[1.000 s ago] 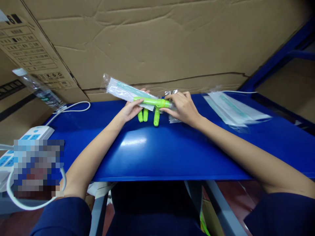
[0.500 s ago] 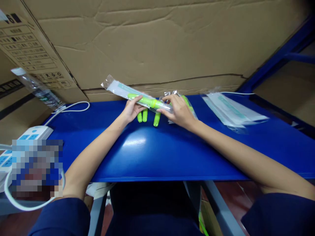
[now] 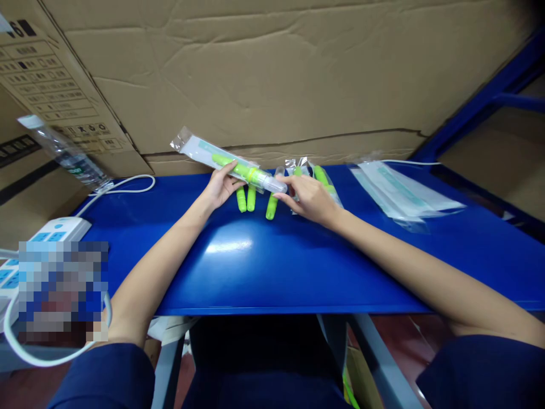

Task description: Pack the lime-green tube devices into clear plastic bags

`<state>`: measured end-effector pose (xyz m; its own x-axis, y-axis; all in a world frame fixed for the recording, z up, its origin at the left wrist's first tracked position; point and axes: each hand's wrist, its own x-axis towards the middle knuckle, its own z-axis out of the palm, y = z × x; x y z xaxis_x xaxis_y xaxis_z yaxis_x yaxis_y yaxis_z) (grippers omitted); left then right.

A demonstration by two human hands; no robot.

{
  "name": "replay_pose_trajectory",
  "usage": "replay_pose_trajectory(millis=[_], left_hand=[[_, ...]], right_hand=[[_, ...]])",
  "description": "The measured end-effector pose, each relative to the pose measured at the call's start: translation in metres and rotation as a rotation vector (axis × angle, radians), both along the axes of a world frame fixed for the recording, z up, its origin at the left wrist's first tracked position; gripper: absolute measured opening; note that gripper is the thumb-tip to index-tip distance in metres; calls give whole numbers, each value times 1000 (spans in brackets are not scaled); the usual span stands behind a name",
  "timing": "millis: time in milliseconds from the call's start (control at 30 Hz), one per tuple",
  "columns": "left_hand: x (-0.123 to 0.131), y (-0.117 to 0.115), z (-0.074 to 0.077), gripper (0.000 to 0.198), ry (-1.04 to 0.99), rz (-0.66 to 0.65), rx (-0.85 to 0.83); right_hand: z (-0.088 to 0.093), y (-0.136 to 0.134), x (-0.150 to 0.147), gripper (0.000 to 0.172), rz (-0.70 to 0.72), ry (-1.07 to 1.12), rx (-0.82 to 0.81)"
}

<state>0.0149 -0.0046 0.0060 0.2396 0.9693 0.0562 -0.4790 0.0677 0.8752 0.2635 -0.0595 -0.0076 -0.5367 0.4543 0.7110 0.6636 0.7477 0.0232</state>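
Note:
My left hand (image 3: pixel 220 184) grips a long clear plastic sleeve (image 3: pixel 200 149) with a lime-green stick (image 3: pixel 239 168) pushed inside it. The sleeve tilts up to the left above the blue table (image 3: pixel 272 261). My right hand (image 3: pixel 309 197) pinches the sleeve's open right end, fingers curled. Three short lime-green pieces (image 3: pixel 252 200) lie on the table just below the sleeve. Behind my right hand lie small clear bags with green parts (image 3: pixel 320 175).
A stack of flat clear sleeves (image 3: pixel 404 193) lies at the right of the table. Cardboard boxes (image 3: pixel 264 74) wall off the back. A white power strip (image 3: pixel 42 233) with its cable and another clear bag (image 3: pixel 63 150) sit at the left.
The green stick has slid leftward, deeper into the sleeve. My right hand has shifted slightly left along the sleeve's open end, uncovering the bags behind it.

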Motion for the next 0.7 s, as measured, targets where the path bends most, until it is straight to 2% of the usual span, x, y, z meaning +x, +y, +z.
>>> replay_pose_trajectory(millis=[167,300,500,700], left_hand=[[9,-8,0,31,23,-45,-4],[18,-18,0,34,71,-123,0],[19,-19,-1,36,96,-167,34],[13,-14,-2,32,90,-151,5]], right_hand=[[1,-1,0,59,-59,-54,33],[1,0,0,58,-68,-64,2],[2,4,3,56,31,-39,-39],[2,5,2,45,109,20,-102]])
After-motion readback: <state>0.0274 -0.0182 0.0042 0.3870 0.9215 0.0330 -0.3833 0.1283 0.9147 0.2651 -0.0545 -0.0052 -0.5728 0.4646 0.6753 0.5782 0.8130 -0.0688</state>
